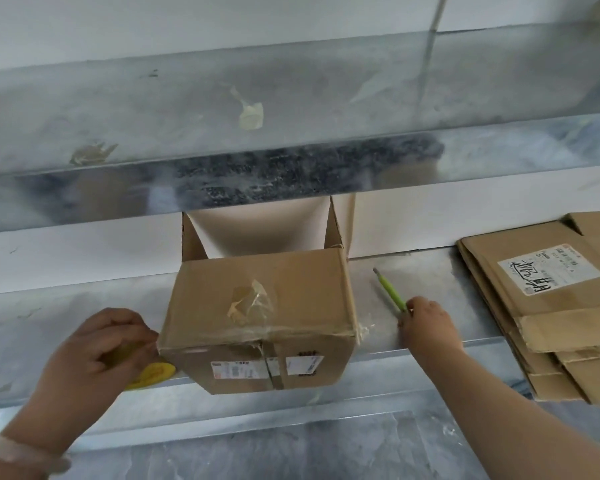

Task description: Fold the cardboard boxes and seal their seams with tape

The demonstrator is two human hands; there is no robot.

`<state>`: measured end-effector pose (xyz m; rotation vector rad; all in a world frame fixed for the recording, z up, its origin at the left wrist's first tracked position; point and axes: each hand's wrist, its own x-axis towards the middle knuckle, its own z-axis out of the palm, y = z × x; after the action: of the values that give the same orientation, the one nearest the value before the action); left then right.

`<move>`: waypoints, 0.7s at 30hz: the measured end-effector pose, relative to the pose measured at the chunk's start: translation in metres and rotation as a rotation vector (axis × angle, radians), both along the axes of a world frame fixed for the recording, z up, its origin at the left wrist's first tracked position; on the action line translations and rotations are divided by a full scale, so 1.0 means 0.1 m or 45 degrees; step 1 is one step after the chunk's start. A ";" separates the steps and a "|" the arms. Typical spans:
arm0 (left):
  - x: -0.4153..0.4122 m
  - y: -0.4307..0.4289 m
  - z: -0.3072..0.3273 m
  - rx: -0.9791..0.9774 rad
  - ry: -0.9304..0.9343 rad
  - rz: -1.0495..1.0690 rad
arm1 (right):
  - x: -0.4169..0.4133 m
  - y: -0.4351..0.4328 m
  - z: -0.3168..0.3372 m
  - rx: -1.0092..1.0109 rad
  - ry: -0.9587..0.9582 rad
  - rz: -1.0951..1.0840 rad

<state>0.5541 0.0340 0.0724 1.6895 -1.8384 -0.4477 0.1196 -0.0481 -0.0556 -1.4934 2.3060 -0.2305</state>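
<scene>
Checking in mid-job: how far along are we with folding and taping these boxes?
Early on. Done: one cardboard box stands formed on the metal shelf, tape across its near seam; its far flaps are open. In hand: the left hand holds a yellow item against the box, the right hand grips a green-handled tool. Left: the stack of flattened boxes at right is unfolded.

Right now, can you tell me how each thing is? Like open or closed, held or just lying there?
Cardboard box: folded up, lying on its side, near end taped shut, far flaps open.
Yellow tape holder: held in the left hand, against the box.
Green pen-like tool: gripped at its end by the right hand, its tip on the shelf.
Flat cardboard stack: unfolded, piled up, untouched.
Metal shelf: holding everything.
</scene>
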 end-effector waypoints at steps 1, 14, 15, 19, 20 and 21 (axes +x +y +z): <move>0.01 0.00 -0.02 -0.011 -0.014 -0.002 | 0.05 0.05 0.06 -0.068 -0.119 -0.042; 0.19 0.06 -0.03 -0.076 0.185 -0.152 | 1.65 1.75 1.67 -0.721 -0.488 0.424; 0.20 0.06 -0.04 -0.088 0.214 -0.161 | 1.84 1.82 1.71 -0.635 -0.449 0.540; 0.21 0.06 -0.06 -0.198 0.190 -0.246 | 2.43 1.96 1.60 -0.363 -0.176 0.749; 0.20 0.06 -0.06 -0.212 0.178 -0.250 | 2.52 1.96 1.58 -0.328 -0.132 0.740; 0.19 0.07 -0.06 -0.219 0.177 -0.251 | 2.60 1.95 1.57 -0.318 -0.083 0.719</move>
<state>0.5730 0.0409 0.0668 1.3371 -1.8907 -0.4615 0.3799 0.1472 0.1015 -2.1505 1.7598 -0.4079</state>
